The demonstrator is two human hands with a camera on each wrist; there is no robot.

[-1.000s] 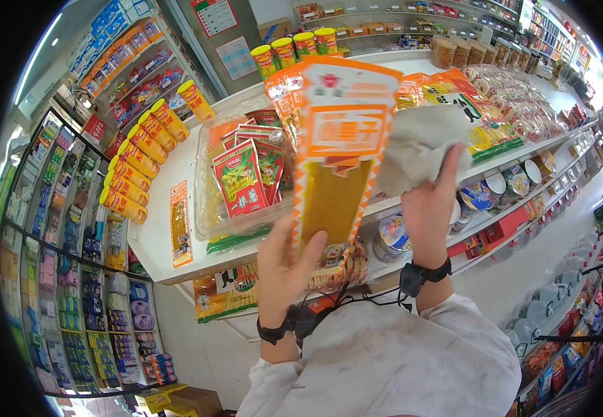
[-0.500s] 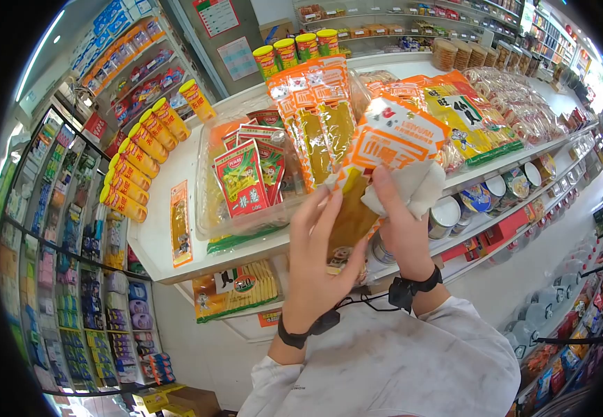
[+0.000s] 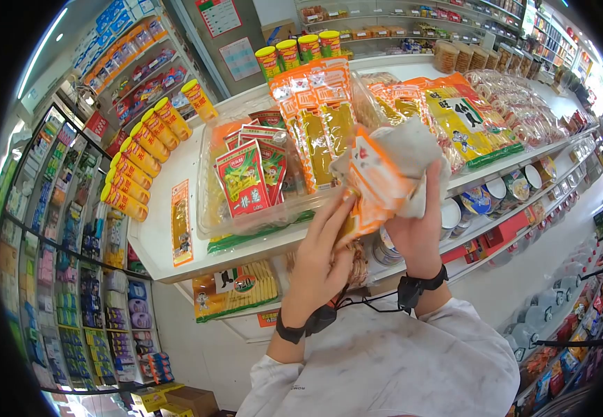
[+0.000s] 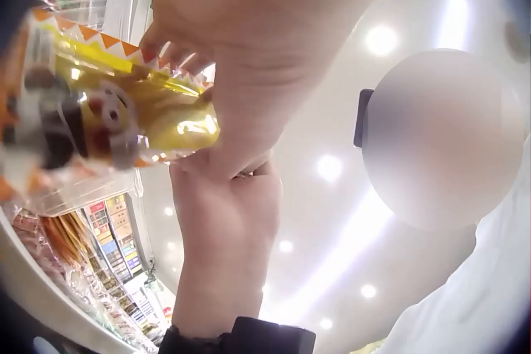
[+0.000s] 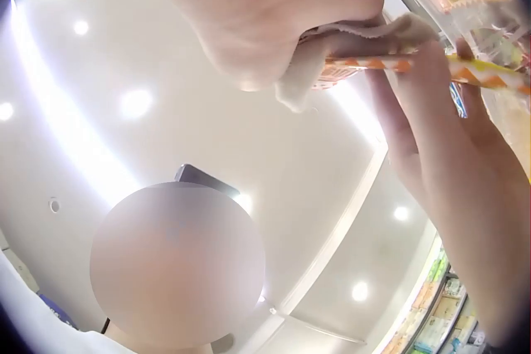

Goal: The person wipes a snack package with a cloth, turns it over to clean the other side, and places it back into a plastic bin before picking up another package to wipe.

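Note:
Pinched in my left hand is a flat orange-and-white snack packet, its upper part turned and blurred in the head view. My right hand grips a whitish cloth that lies around the packet's upper end. Seen from the left wrist, the packet's shiny yellow lower part sticks out beside the left palm. In the right wrist view the cloth is bunched under the right fingers, against the packet's zigzag edge. Both hands are over the counter's front edge.
On the white counter stands a clear plastic tub of red-and-green packets. Similar orange packets lean behind it; one packet lies at left. Yellow cans line the left edge. A yellow bag sits right.
The packet was upright in the left hand with the cloth behind it. It has since tipped right and come down, and the right hand has brought the cloth up around its top.

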